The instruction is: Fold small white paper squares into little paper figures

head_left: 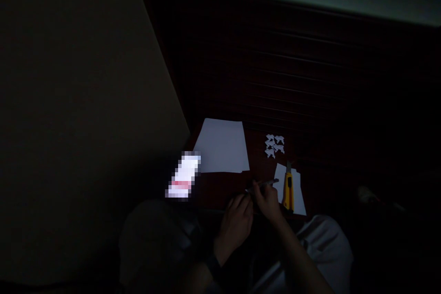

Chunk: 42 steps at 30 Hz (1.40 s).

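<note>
In the dim light, my right hand point(268, 200) is closed round a thin pale strip point(272, 181) that pokes out past both sides of the fingers. Whether it is folded paper or a slim tool cannot be made out. My left hand point(237, 216), with a dark band on its wrist, is close beside it near the strip's left end. Its fingers are bent together and their tips are lost in shadow. Just right of my right hand, a yellow utility knife point(288, 190) with its blade out lies on a small stack of white paper point(299, 193).
Large white sheets point(222, 144) lie at the far left of the small dark table point(220, 195). A lit phone point(184, 174) is at its left edge. Several small folded white paper pieces point(274, 145) sit at the back right. A pale wall point(86, 78) rises on the left.
</note>
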Each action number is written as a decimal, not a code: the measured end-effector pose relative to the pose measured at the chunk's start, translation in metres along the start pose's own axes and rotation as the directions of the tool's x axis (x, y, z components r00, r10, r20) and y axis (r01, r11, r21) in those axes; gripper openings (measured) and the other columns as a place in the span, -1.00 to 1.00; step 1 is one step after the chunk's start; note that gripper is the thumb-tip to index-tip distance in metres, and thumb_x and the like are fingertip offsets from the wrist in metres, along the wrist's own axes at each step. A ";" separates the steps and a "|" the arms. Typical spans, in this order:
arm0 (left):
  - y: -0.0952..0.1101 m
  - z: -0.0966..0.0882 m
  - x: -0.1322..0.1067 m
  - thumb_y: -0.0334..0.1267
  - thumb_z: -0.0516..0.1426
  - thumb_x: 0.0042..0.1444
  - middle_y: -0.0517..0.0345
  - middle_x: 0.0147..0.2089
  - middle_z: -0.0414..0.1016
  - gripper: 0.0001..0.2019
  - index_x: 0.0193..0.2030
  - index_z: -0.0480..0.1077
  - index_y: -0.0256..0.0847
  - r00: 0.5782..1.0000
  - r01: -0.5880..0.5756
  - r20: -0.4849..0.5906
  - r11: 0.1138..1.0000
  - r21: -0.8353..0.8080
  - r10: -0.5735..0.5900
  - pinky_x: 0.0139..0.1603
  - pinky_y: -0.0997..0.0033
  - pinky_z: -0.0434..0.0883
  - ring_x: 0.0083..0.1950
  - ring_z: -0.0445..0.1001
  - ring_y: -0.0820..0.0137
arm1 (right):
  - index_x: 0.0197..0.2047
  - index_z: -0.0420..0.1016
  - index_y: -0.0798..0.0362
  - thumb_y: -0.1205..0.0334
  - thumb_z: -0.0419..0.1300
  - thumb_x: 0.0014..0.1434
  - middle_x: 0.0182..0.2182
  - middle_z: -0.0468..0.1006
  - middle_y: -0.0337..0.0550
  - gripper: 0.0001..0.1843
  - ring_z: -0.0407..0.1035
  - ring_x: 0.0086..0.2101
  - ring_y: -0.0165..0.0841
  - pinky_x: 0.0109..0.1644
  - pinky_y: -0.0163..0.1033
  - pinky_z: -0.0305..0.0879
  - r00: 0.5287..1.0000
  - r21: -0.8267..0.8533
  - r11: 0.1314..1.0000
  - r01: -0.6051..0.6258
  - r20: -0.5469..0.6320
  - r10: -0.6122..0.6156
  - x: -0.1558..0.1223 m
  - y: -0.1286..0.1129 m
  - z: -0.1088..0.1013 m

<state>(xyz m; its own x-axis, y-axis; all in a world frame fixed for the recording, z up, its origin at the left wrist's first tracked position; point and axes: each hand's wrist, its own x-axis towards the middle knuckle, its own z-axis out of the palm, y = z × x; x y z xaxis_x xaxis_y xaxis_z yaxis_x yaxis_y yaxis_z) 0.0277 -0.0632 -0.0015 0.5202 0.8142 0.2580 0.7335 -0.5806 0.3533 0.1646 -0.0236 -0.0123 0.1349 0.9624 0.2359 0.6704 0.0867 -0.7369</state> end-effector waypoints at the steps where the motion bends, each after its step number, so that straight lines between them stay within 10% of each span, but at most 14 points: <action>1: 0.000 0.000 0.000 -0.38 -0.08 0.13 -0.02 0.04 0.31 -0.67 0.04 0.24 -0.27 1.000 0.002 0.005 1.000 -0.001 -0.002 0.11 0.09 0.15 0.08 0.20 0.22 | -0.47 0.39 0.09 0.00 -0.07 0.20 -0.55 0.50 -0.09 -0.59 0.36 -0.52 -0.32 -0.53 -0.31 0.11 1.000 0.003 1.000 -0.002 -0.001 0.002 0.000 0.000 0.000; 19: 0.001 -0.001 0.001 -0.40 -0.09 0.13 -0.01 0.04 0.30 -0.66 0.06 0.22 -0.27 1.000 0.004 0.009 1.000 0.004 -0.004 0.10 0.11 0.15 0.07 0.20 0.23 | -0.44 0.41 0.10 -0.01 -0.05 0.18 -0.55 0.50 -0.11 -0.60 0.38 -0.50 -0.33 -0.46 -0.32 0.17 0.999 0.046 0.998 -0.031 -0.020 0.032 0.001 -0.002 -0.002; 26: 0.000 -0.001 0.000 -0.38 -0.06 0.12 0.01 0.06 0.30 -0.62 0.11 0.17 -0.25 1.000 -0.001 -0.020 1.000 0.015 0.001 0.09 0.14 0.18 0.08 0.20 0.26 | -0.45 0.41 0.12 -0.06 -0.03 0.14 -0.56 0.50 -0.10 -0.57 0.36 -0.49 -0.31 -0.40 -0.29 0.22 0.967 0.085 0.986 -0.141 -0.201 0.155 0.000 0.008 -0.008; 42: -0.001 0.001 0.000 -0.39 -0.08 0.13 -0.02 0.07 0.30 -0.62 0.11 0.18 -0.25 0.999 -0.010 -0.032 0.999 0.040 0.011 0.08 0.11 0.19 0.09 0.21 0.24 | -0.45 0.46 0.13 -0.06 -0.05 0.16 -0.56 0.52 -0.08 -0.54 0.38 -0.52 -0.31 -0.49 -0.31 0.16 0.987 -0.007 0.996 -0.089 -0.135 0.087 -0.002 0.007 -0.007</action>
<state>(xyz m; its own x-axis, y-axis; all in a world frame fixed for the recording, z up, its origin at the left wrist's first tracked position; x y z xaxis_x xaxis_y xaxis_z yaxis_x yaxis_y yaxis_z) 0.0277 -0.0630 -0.0032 0.5144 0.8069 0.2903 0.7451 -0.5882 0.3143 0.1736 -0.0271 -0.0134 0.2902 0.9226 0.2542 0.6612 -0.0013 -0.7502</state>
